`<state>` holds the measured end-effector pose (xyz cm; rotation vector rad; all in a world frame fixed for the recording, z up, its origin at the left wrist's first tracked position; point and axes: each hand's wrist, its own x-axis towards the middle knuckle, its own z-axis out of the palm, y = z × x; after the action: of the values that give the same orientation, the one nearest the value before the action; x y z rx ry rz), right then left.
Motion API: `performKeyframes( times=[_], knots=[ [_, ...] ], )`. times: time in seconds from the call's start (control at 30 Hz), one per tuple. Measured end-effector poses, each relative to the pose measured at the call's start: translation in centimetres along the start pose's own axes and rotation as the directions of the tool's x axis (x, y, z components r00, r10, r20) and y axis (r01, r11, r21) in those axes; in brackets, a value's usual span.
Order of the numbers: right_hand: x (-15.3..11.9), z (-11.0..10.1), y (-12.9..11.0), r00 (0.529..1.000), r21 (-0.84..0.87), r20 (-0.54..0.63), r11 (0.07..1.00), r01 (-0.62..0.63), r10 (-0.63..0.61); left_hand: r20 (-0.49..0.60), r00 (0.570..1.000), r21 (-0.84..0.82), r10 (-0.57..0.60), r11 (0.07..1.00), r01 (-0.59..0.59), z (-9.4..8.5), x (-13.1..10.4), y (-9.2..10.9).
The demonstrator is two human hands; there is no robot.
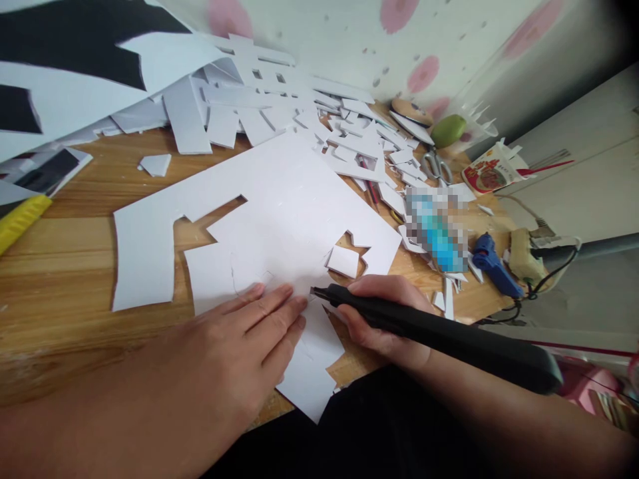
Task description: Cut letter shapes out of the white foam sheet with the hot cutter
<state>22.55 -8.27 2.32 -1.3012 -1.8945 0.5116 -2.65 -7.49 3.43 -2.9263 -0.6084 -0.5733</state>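
A large white foam sheet (279, 199) with cut-out gaps lies on the wooden table (64, 266). My left hand (239, 346) presses flat on the sheet's near part, fingers together and pointing right. My right hand (384, 313) grips a long black cutting tool (449, 336), held like a pen. The tool's tip touches the sheet just beyond my left fingertips. A small loose white square (343, 261) sits in a gap right behind the tool's tip.
Many white offcuts (279, 100) pile up at the back. Scissors (436, 166), a green fruit (448, 130), a red-and-white packet (486, 174) and a blue glue gun (494, 265) lie at the right. A yellow cutter (20, 219) lies at the left edge.
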Motion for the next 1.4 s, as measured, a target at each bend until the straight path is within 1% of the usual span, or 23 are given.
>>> performKeyframes(
  times=[0.03, 0.1, 0.17, 0.27, 0.3, 0.37, 0.43, 0.57, 0.67, 0.83, 0.97, 1.07, 1.13, 1.17, 1.23, 1.3, 1.33, 1.4],
  knots=[
    [0.1, 0.0, 0.0, 0.999, -0.002, -0.039, 1.000, 0.031, -0.031, -0.002, 1.000, -0.005, -0.015, 1.000, 0.015, 0.0, 0.0, 0.1],
    [0.5, -0.1, -0.4, 0.981, -0.015, -0.150, 0.993, 0.119, -0.120, -0.007, 0.997, -0.031, -0.075, 0.997, 0.075, 0.0, -0.1, 0.4],
    [1.2, -0.4, -0.9, 0.981, -0.024, -0.110, 0.987, 0.160, -0.162, -0.011, 0.994, -0.050, -0.111, 0.993, 0.111, 0.1, -0.1, 0.6],
    [2.4, -1.2, -1.6, 0.986, -0.059, 0.019, 0.985, 0.164, -0.163, 0.005, 0.998, -0.051, -0.070, 0.996, 0.070, 0.0, -0.1, 0.6],
    [2.8, -1.4, -1.7, 0.986, -0.071, 0.059, 0.984, 0.162, -0.158, 0.016, 0.997, -0.062, -0.072, 0.995, 0.073, 0.0, -0.1, 0.6],
    [3.2, -1.8, -1.7, 0.981, -0.068, 0.102, 0.983, 0.173, -0.165, 0.044, 0.993, -0.103, -0.112, 0.988, 0.116, 0.0, 0.0, 0.6],
    [3.3, -1.9, -1.4, 0.974, -0.043, 0.126, 0.980, 0.195, -0.188, 0.063, 0.990, -0.128, -0.123, 0.983, 0.130, 0.0, 0.1, 0.6],
    [3.2, -2.2, -1.0, 0.954, -0.020, 0.166, 0.966, 0.257, -0.250, 0.039, 0.995, -0.096, -0.090, 0.991, 0.094, -0.2, 0.3, 0.6],
    [3.1, -2.4, -0.9, 0.950, -0.039, 0.184, 0.964, 0.263, -0.252, 0.013, 0.996, -0.091, -0.086, 0.992, 0.087, -0.3, 0.4, 0.5],
    [3.1, -2.7, -0.9, 0.946, -0.071, 0.193, 0.957, 0.280, -0.262, 0.029, 0.998, -0.090, -0.063, 0.994, 0.066, -0.2, 0.5, 0.2],
    [3.3, -2.7, -1.0, 0.939, -0.055, 0.213, 0.956, 0.287, -0.270, 0.039, 0.996, -0.114, -0.083, 0.990, 0.087, -0.1, 0.2, 0.3],
    [3.2, -2.6, -1.3, 0.949, -0.071, 0.191, 0.961, 0.268, -0.251, 0.095, 0.986, -0.138, -0.136, 0.979, 0.149, 0.0, -0.1, 0.7],
    [3.1, -2.4, -1.4, 0.969, -0.087, 0.144, 0.973, 0.213, -0.199, 0.118, 0.976, -0.155, -0.182, 0.968, 0.199, -0.1, -0.2, 1.1],
    [2.9, -2.3, -1.4, 0.981, -0.085, 0.100, 0.981, 0.172, -0.163, 0.117, 0.973, -0.160, -0.197, 0.963, 0.215, -0.2, -0.2, 1.2],
    [2.7, -2.2, -1.4, 0.995, -0.054, -0.009, 0.994, 0.099, -0.100, 0.109, 0.974, -0.161, -0.200, 0.963, 0.216, -0.3, -0.1, 1.4],
    [2.6, -2.2, -1.3, 0.992, -0.017, -0.098, 0.997, 0.076, -0.077, 0.106, 0.976, -0.160, -0.192, 0.965, 0.208, -0.5, 0.0, 1.4],
    [2.6, -2.1, -1.3, 0.990, -0.007, -0.115, 0.997, 0.078, -0.078, 0.111, 0.976, -0.162, -0.188, 0.966, 0.204, -0.5, 0.1, 1.4],
    [2.5, -2.1, -1.3, 0.992, -0.003, -0.098, 0.997, 0.083, -0.083, 0.132, 0.975, -0.167, -0.180, 0.965, 0.200, -0.5, 0.1, 1.3]
  ],
)
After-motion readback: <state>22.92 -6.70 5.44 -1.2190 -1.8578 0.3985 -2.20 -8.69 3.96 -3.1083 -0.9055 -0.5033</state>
